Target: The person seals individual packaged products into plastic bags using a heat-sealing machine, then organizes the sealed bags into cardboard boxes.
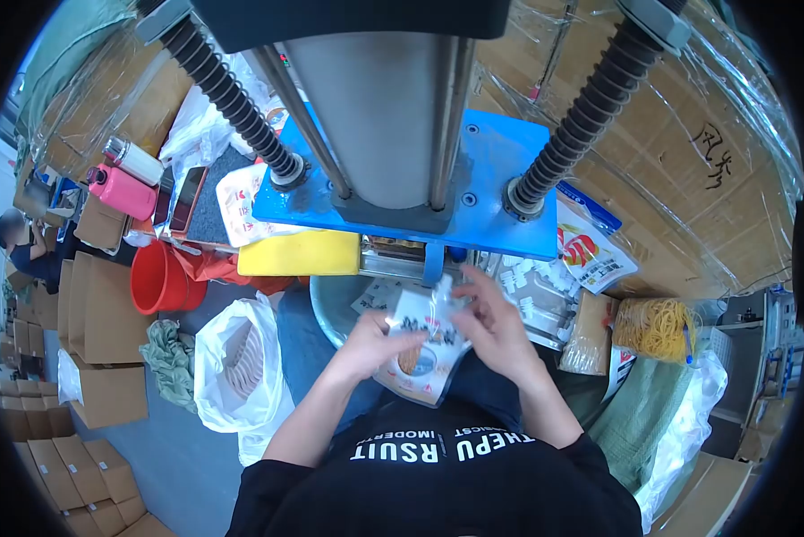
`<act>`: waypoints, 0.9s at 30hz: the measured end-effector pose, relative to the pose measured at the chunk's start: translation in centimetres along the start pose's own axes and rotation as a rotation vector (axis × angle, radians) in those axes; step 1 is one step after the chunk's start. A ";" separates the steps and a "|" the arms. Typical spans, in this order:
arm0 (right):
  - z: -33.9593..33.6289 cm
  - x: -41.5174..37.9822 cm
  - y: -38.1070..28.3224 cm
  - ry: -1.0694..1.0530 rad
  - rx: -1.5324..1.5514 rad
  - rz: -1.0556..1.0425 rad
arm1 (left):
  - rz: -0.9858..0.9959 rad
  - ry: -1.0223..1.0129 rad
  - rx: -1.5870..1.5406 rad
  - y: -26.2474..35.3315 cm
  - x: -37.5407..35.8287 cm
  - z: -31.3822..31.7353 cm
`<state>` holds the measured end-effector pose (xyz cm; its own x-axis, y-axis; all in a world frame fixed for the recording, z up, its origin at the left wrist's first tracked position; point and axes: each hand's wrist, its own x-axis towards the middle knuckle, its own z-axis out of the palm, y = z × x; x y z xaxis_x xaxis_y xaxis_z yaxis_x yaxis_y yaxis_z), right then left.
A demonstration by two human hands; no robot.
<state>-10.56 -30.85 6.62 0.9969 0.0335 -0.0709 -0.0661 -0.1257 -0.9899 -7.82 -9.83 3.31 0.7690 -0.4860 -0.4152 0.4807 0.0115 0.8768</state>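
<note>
A clear printed plastic bag with something brown inside lies between my hands, in front of the blue press plate. My left hand is closed on the bag's left side, thumb across its front. At the bag's upper right, my right hand has its fingers bent close to the bag's top edge; whether they grip it is not clear. Beneath and behind the bag is a round basin, with another printed packet in it.
Left of the press are a yellow block, a red bucket and a white bag. To the right are a metal tray with white pieces and yellow rubber bands. A person sits far left.
</note>
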 end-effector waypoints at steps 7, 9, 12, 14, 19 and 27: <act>-6.4 -1.6 -1.3 0.242 -0.452 -0.071 | -0.039 0.184 -0.319 1.9 4.7 -1.9; -6.5 -2.2 0.5 0.227 -0.625 -0.056 | -0.030 0.192 -0.327 1.3 4.9 -2.1; -6.2 -2.4 2.6 0.278 -0.783 -0.072 | 0.003 0.183 -0.292 1.6 5.1 -2.0; -6.0 -1.6 2.9 0.330 -0.709 -0.125 | 0.027 0.197 -0.257 2.9 4.1 -2.7; -6.7 -0.1 2.6 0.327 -0.555 -0.146 | 0.329 0.666 0.831 6.7 1.9 -10.4; -6.6 -0.7 4.4 0.286 -0.568 -0.236 | 0.750 0.699 1.300 0.4 -1.1 -13.3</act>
<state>-11.29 -37.93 3.17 0.9591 -0.1296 0.2515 0.1089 -0.6513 -0.7510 -2.82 2.36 0.89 0.8538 -0.2440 0.4600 -0.4352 -0.8194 0.3731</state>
